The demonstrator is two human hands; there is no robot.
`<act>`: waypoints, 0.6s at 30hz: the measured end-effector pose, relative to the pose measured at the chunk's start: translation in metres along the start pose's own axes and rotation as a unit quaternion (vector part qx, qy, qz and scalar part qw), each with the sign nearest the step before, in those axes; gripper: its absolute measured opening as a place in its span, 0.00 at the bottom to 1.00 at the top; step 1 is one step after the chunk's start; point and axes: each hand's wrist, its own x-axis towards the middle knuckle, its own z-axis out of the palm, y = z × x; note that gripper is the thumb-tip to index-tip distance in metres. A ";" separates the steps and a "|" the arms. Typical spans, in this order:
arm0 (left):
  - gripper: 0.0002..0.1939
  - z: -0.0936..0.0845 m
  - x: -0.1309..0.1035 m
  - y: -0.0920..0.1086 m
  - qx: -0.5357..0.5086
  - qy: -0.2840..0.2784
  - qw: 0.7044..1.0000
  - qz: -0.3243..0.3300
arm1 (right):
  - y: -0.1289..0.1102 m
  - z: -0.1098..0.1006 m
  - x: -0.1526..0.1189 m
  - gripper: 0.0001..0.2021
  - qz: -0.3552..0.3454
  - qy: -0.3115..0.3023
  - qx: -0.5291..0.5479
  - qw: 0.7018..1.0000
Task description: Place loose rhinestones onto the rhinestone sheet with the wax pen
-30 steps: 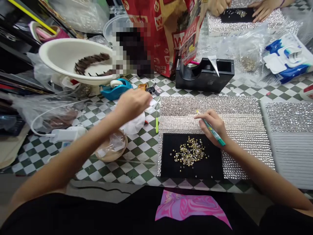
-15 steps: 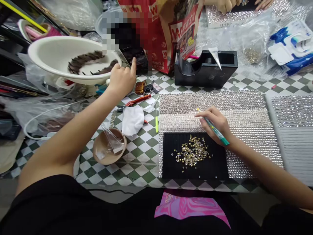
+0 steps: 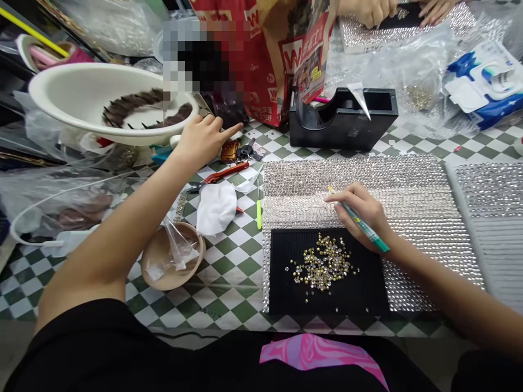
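Right hand (image 3: 368, 211) pinches pen (image 3: 370, 233), studded sheet (image 3: 294, 174) beneath; left hand (image 3: 202, 141) points, seemingly empty. Likely a side reach; next calls for steady aim.

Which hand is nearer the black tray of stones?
Right. The right hand, holding a green pen, is at the upper-right corner of the black tray; the left hand is farther, up and left, beside the white basin.

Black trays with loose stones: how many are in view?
2: one black tray on the glittering sheet, near the right hand; another tray between a co-worker's hands. More may be hidden.
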 end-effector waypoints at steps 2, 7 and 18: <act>0.31 -0.001 0.001 0.001 -0.003 0.005 1.000 -0.012 | -0.001 -0.001 0.000 0.08 0.003 -0.005 0.003 1.000; 0.31 -0.004 0.004 0.002 -0.025 0.053 0.993 -0.102 | -0.002 -0.003 0.002 0.08 0.008 -0.014 0.010 1.000; 0.32 -0.004 0.006 0.000 -0.014 0.081 0.982 -0.170 | -0.001 -0.001 0.001 0.09 0.014 -0.016 0.016 1.000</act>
